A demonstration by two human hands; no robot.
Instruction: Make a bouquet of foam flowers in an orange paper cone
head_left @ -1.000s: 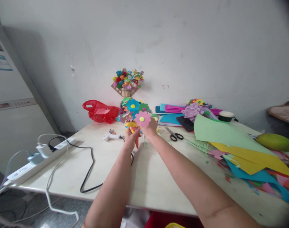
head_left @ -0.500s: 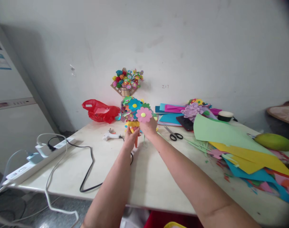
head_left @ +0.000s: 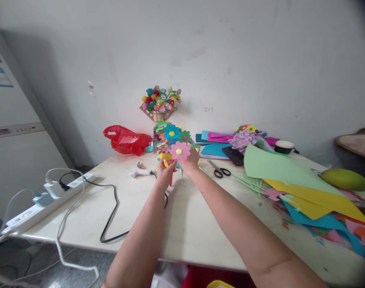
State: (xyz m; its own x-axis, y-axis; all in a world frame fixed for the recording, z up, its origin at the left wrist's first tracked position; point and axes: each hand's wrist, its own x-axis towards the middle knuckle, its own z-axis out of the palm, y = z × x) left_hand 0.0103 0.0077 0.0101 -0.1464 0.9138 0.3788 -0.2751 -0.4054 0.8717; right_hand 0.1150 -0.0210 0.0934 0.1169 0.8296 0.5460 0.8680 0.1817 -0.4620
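Note:
A bouquet of craft foam flowers [head_left: 172, 133] in blue, green, pink and yellow stands up over the middle of the table. Round its lower part, near the stems and yellow flowers, my left hand [head_left: 163, 171] is closed, with an orange tip showing below the fingers. My right hand [head_left: 191, 161] is closed at the bouquet's right side, behind a pink flower [head_left: 180, 151] with a yellow centre. That flower hides most of the right fingers and what they grip. Left of the bouquet lies a white glue gun [head_left: 140, 171]; to its right, black-handled scissors [head_left: 220, 170].
A red plastic bag [head_left: 127, 140] sits behind. At left is a power strip [head_left: 55, 200] with cables. Foam sheets [head_left: 287, 170], a phone [head_left: 234, 155], a purple flower [head_left: 241, 140] and a green mango-like fruit [head_left: 346, 179] lie at right. A flower basket [head_left: 159, 116] hangs on the wall.
The pink flower has shifted slightly down and left, and the blue flower slightly right. Both hands stay at the bouquet, almost in place.

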